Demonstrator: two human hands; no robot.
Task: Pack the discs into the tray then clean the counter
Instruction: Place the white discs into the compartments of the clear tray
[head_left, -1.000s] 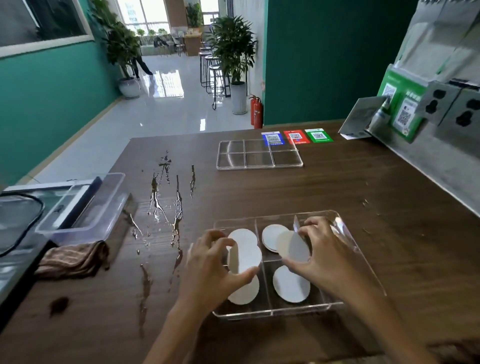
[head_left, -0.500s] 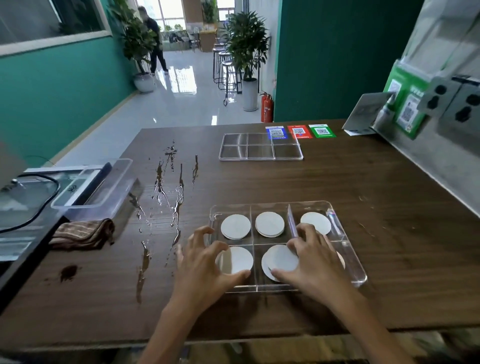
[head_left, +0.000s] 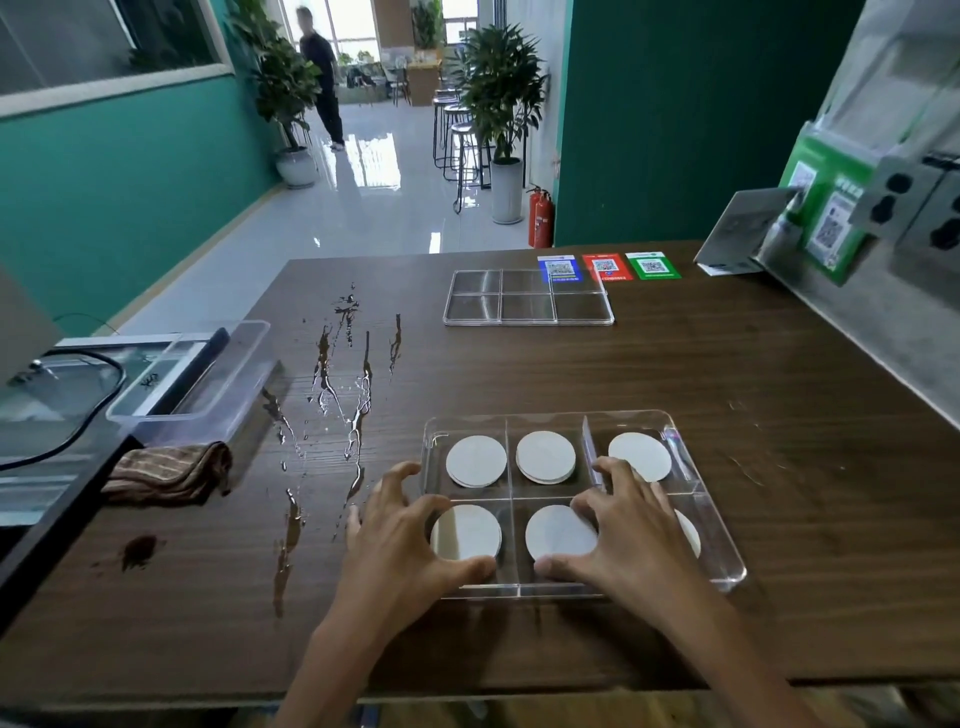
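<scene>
Tray (head_left: 719, 551): clear, six compartments, a disc (head_left: 545, 457) in each.
Left hand (head_left: 400, 540): fingers spread, resting at tray's left edge, apparently steadying it.
Right hand (head_left: 623, 535): fingers spread over tray's near discs, seating them.
Spill (head_left: 343, 395): left of tray, unwiped.

discs (head_left: 560, 532) now flat, hands (head_left: 621, 540) lowered

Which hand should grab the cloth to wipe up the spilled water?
Probably the left hand. The cloth and the spill both lie to the left of the tray, on that hand's side; the right hand would have to cross over.
</scene>
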